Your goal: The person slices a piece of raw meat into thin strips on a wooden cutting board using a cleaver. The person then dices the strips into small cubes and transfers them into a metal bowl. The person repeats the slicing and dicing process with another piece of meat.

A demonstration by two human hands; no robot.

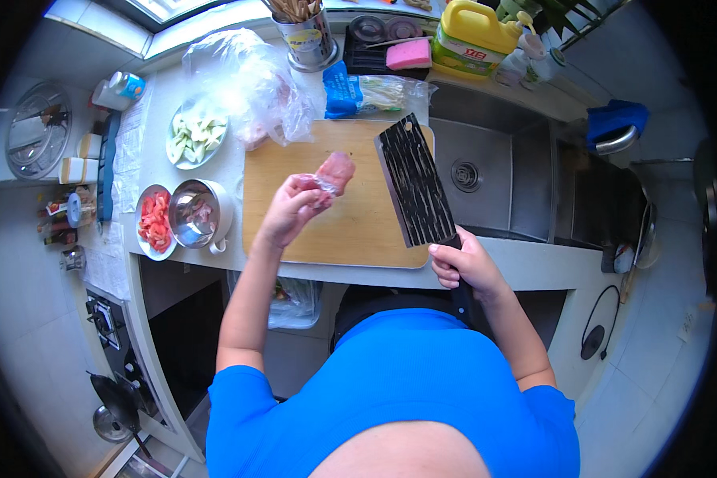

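Pinched in my left hand [297, 203] is a piece of raw pink meat [336, 173], held up over the wooden cutting board [350, 239]; something thin and shiny like clear plastic shows by the fingers. My right hand [468, 261] grips a cleaver [416, 183] by its black handle. The broad dark blade, patterned with light streaks, points up and away above the board's right side. Left of the board stands a metal pot [198, 213] with small meat pieces inside. Beside it are a dish of cut red tomato [155, 221] and a plate of pale green slices [196, 138].
A clear plastic bag [251, 88] with meat lies behind the board. A blue packet [358, 93] rests at its far edge. The steel sink [486, 135] adjoins on the right. Farther back stand a chopstick holder [307, 40], a pink sponge [409, 54] and a yellow jug [470, 40].
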